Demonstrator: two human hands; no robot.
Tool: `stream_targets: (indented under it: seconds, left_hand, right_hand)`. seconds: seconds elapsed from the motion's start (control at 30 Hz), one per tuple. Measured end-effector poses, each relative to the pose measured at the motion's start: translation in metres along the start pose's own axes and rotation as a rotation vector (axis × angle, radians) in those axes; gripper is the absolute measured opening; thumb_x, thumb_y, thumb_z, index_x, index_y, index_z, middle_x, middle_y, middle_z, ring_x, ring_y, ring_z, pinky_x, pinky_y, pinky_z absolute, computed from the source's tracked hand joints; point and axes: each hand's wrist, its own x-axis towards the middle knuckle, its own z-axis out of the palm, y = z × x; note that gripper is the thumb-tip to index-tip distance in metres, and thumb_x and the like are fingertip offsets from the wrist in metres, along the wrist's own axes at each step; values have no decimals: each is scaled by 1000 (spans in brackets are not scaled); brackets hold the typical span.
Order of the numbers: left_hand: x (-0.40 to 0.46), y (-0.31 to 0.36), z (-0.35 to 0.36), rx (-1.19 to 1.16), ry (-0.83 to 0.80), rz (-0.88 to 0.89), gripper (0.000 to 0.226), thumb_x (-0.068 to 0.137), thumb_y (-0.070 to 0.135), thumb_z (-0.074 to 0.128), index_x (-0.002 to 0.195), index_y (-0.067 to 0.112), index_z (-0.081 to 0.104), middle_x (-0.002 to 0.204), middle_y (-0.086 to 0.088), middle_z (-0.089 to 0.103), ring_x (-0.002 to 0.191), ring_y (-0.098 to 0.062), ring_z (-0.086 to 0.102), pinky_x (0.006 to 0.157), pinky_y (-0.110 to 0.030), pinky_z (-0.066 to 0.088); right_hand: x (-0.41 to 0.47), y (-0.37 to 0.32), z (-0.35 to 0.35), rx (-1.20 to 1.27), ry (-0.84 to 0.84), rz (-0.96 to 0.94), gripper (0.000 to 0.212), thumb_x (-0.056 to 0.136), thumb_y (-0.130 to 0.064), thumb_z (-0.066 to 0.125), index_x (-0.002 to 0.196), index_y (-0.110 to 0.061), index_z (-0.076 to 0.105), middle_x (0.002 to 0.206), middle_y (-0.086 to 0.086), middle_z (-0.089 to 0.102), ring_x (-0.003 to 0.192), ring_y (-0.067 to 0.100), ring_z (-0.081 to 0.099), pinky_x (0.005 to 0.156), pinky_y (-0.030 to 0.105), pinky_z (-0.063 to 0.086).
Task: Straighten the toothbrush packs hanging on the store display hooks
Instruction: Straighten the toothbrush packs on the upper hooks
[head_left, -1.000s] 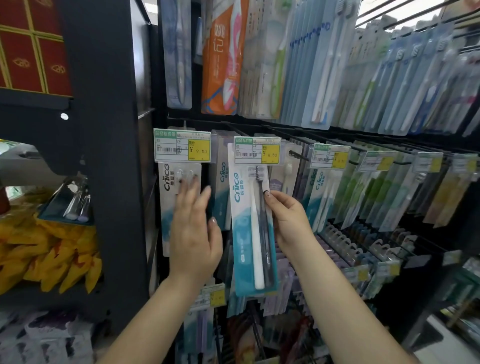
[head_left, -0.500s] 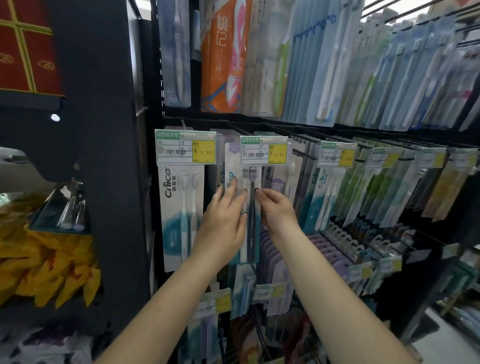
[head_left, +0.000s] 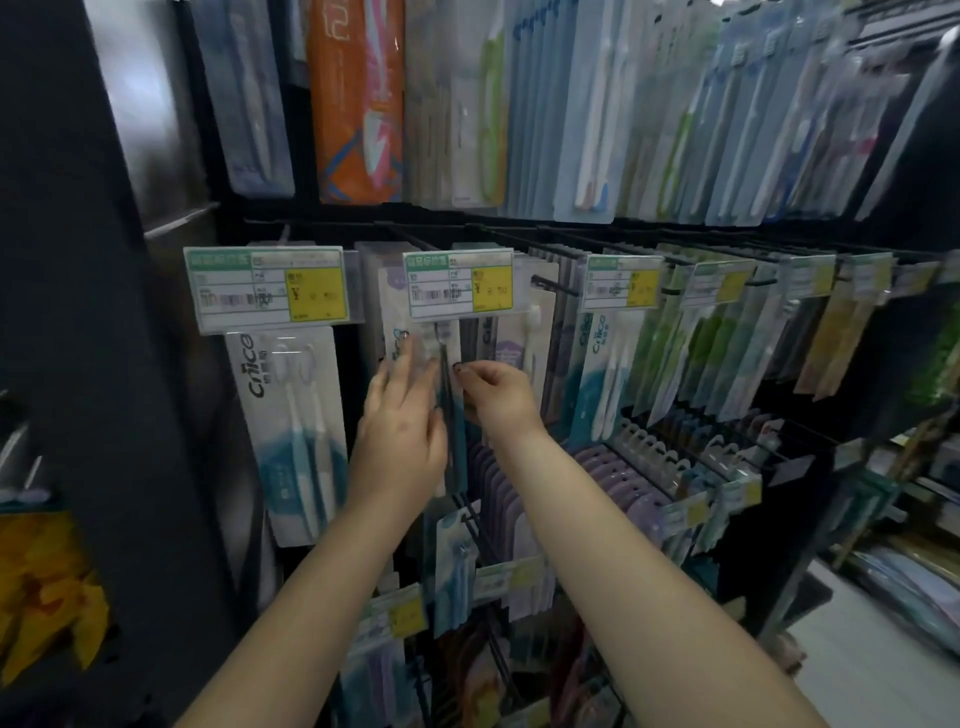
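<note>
A white and teal toothbrush pack (head_left: 451, 364) hangs on the second hook from the left, under a price tag (head_left: 460, 283). My left hand (head_left: 402, 426) lies flat on the pack's left face with straight fingers. My right hand (head_left: 496, 397) pinches the pack's right edge between thumb and curled fingers. Another Cnice pack (head_left: 293, 431) hangs on the leftmost hook, under its own tag (head_left: 270, 288). The frame is blurred.
Rows of toothbrush packs (head_left: 727, 338) fill the hooks to the right. A higher row (head_left: 597, 104) hangs above, with an orange pack (head_left: 358, 98). Purple packs (head_left: 618, 473) sit on lower hooks. A dark shelf post (head_left: 104, 312) stands at the left. Yellow bags (head_left: 47, 587) lie lower left.
My left hand left the leftmost pack and moved right onto the second hook's pack. My right hand carried that pack back toward the display, and it now hangs close in under its tag.
</note>
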Motion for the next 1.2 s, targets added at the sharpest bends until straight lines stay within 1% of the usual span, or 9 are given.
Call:
stream_targets:
  seconds: [0.13, 0.2, 0.27, 0.37, 0.57, 0.67, 0.87, 1.03, 1.2]
  left_hand:
    - [-5, 6, 9, 108, 80, -18, 44, 88, 10, 43, 131, 5, 51, 151, -13, 31, 140, -39, 20, 107, -54, 25]
    - [-9, 14, 15, 152, 124, 35, 47, 85, 15, 35, 128, 4, 53, 148, -16, 36, 138, -37, 21, 106, -54, 27]
    - [-11, 23, 27, 153, 138, 113, 48, 85, 16, 33, 127, 4, 52, 146, -19, 37, 137, -34, 21, 107, -52, 25]
    - [-7, 39, 50, 112, 124, 138, 47, 85, 15, 34, 129, 6, 49, 143, -19, 40, 135, -28, 23, 106, -50, 19]
    - [13, 69, 95, 41, 211, -94, 45, 89, 0, 50, 134, 6, 47, 146, -7, 38, 136, -15, 26, 112, -28, 15]
    - [24, 80, 110, -32, 292, -258, 49, 91, 5, 52, 138, 9, 41, 148, -4, 34, 132, -6, 23, 110, -23, 15]
    - [45, 91, 116, -140, 398, -547, 60, 92, 17, 55, 145, 13, 28, 150, -4, 32, 137, -16, 29, 108, -23, 21]
    - [55, 85, 113, -258, 362, -611, 60, 92, 18, 54, 145, 15, 27, 149, -3, 34, 135, -14, 33, 104, -22, 25]
    - [62, 84, 111, -366, 375, -603, 50, 93, 14, 54, 139, 14, 37, 128, 4, 48, 118, -6, 43, 94, -19, 33]
  right_hand:
    - [8, 11, -7, -83, -40, -47, 16, 93, -14, 54, 86, -10, 68, 71, -3, 61, 67, 9, 55, 69, 28, 47]
    - [12, 15, -17, -116, -46, -74, 17, 92, -13, 54, 98, -3, 68, 84, 2, 63, 75, 10, 57, 71, 20, 47]
    - [16, 17, -31, -182, -24, -142, 18, 91, -14, 56, 100, -4, 67, 88, 1, 63, 81, 9, 58, 70, 13, 45]
    - [25, 18, -56, -236, -3, -221, 15, 90, -16, 57, 96, -9, 68, 87, -3, 64, 83, 9, 59, 73, 19, 47]
    - [45, 21, -106, -269, -53, -326, 9, 89, -17, 57, 92, -13, 65, 81, -8, 61, 78, 5, 57, 67, 11, 43]
    - [52, 21, -125, -251, -137, -354, 7, 90, -18, 57, 95, -15, 57, 87, -3, 61, 82, 9, 56, 72, 18, 44]
    - [56, 23, -142, -294, -267, -391, 32, 91, -22, 56, 121, -17, 47, 97, -9, 52, 81, 6, 53, 67, 15, 40]
    - [63, 24, -135, -343, -315, -373, 45, 92, -20, 53, 135, -14, 38, 130, 3, 44, 114, 19, 49, 99, 30, 41]
    - [74, 28, -124, -312, -298, -324, 31, 92, -17, 52, 123, -11, 51, 118, 3, 53, 109, 18, 53, 96, 32, 45]
